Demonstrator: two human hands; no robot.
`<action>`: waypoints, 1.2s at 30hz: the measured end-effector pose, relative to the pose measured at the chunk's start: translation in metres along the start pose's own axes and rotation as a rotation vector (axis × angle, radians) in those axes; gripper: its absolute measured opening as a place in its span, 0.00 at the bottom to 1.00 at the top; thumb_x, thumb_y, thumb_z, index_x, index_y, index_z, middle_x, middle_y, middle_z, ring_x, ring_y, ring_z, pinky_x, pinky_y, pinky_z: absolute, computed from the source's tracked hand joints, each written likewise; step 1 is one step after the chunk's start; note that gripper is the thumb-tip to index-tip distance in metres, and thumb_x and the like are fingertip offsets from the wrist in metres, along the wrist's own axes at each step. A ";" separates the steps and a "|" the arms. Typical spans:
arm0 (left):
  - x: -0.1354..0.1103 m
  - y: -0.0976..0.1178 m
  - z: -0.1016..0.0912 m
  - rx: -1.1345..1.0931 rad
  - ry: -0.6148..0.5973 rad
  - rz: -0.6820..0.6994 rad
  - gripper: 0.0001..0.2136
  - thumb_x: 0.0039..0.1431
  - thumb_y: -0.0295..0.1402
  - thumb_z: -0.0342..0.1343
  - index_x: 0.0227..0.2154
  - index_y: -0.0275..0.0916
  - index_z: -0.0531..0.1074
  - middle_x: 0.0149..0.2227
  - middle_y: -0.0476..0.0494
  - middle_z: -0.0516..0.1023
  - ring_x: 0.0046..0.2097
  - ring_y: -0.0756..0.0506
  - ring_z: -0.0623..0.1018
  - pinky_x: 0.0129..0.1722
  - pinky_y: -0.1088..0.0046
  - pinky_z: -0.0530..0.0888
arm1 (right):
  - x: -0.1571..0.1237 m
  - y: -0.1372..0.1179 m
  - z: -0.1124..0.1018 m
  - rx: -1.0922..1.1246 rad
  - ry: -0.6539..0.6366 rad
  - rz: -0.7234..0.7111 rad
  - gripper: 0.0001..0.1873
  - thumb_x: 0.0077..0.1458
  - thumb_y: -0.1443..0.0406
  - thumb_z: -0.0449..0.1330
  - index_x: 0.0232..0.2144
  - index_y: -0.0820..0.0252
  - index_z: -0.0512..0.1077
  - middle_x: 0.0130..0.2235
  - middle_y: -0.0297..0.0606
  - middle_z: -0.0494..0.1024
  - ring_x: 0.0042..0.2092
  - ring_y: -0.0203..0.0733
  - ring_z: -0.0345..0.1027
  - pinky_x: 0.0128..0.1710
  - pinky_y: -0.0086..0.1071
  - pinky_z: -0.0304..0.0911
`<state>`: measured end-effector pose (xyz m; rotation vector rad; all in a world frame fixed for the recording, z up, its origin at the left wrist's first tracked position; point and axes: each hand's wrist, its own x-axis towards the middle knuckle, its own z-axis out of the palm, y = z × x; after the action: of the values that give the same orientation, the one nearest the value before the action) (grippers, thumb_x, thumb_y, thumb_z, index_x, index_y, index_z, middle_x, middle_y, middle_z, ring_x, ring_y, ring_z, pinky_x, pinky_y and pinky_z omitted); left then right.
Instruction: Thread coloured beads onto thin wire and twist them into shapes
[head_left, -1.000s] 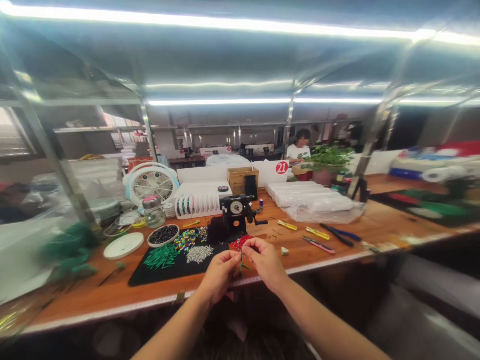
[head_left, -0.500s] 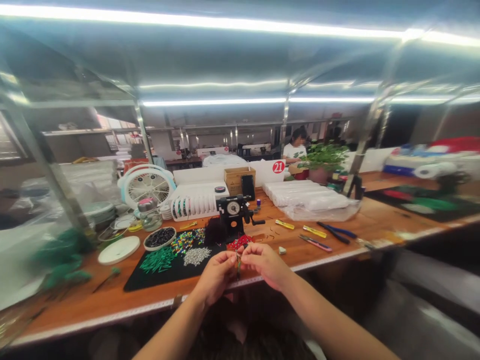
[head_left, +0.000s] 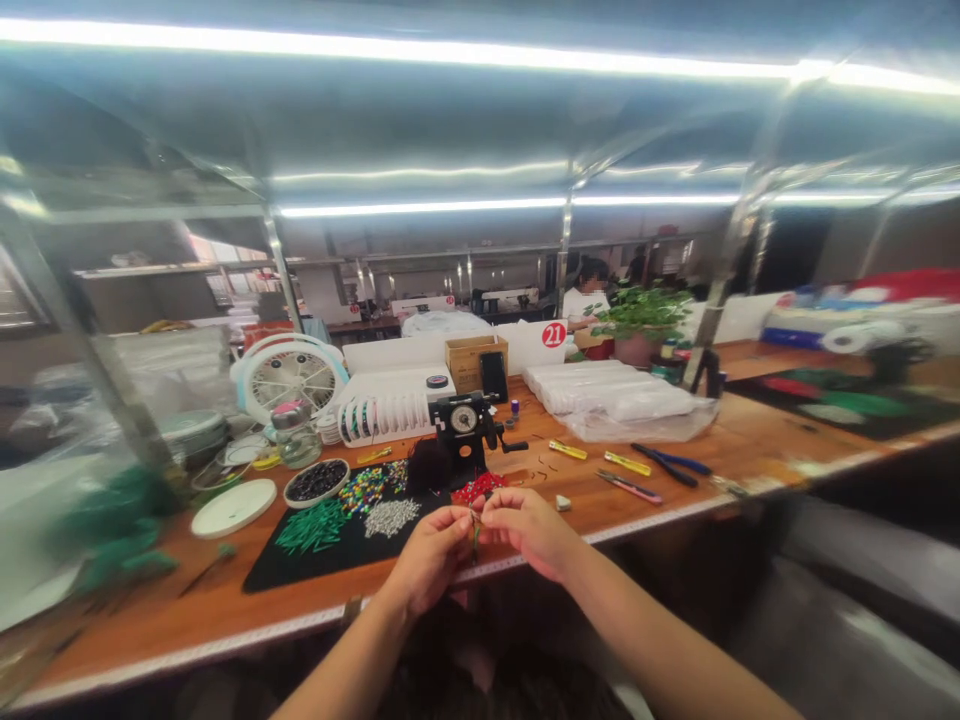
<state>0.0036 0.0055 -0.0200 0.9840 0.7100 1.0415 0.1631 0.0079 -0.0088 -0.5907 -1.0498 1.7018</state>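
Fingers of the left hand [head_left: 429, 555] and right hand [head_left: 529, 525] pinch a small green piece [head_left: 475, 543] between them, its details too tiny to tell; just beyond the fingers, red bits [head_left: 480, 486], then a black cranked device [head_left: 459, 440]; left of them, silver beads [head_left: 391, 518]; well right, pliers [head_left: 664, 463] on the wooden surface [head_left: 757, 440]
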 end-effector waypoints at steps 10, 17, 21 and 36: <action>0.002 -0.003 -0.004 -0.011 -0.013 -0.001 0.13 0.44 0.37 0.66 0.25 0.33 0.71 0.19 0.52 0.64 0.21 0.56 0.57 0.23 0.77 0.52 | 0.005 -0.001 -0.006 0.054 -0.066 0.054 0.10 0.33 0.69 0.71 0.18 0.66 0.73 0.35 0.38 0.75 0.30 0.34 0.68 0.33 0.30 0.65; -0.001 0.000 -0.001 -0.001 -0.031 0.003 0.13 0.44 0.38 0.66 0.23 0.34 0.70 0.18 0.52 0.64 0.21 0.55 0.56 0.23 0.76 0.51 | 0.005 0.001 -0.005 0.063 -0.053 0.063 0.11 0.32 0.68 0.71 0.18 0.66 0.73 0.33 0.37 0.74 0.29 0.34 0.68 0.32 0.30 0.65; -0.001 0.002 0.001 0.020 -0.026 0.003 0.14 0.42 0.38 0.67 0.23 0.34 0.71 0.19 0.51 0.65 0.21 0.55 0.57 0.23 0.76 0.51 | 0.007 0.000 -0.006 0.040 -0.047 0.093 0.12 0.30 0.68 0.72 0.18 0.66 0.72 0.31 0.36 0.74 0.28 0.33 0.68 0.32 0.30 0.64; -0.002 -0.003 0.002 0.173 0.060 0.005 0.15 0.42 0.41 0.66 0.24 0.34 0.70 0.15 0.56 0.59 0.19 0.55 0.53 0.21 0.76 0.46 | 0.006 -0.013 -0.015 -0.560 -0.100 0.049 0.02 0.45 0.69 0.60 0.24 0.62 0.68 0.19 0.30 0.71 0.20 0.31 0.63 0.20 0.23 0.55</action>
<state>0.0059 0.0026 -0.0222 1.1063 0.8586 1.0299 0.1790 0.0203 -0.0041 -0.8942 -1.6123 1.4844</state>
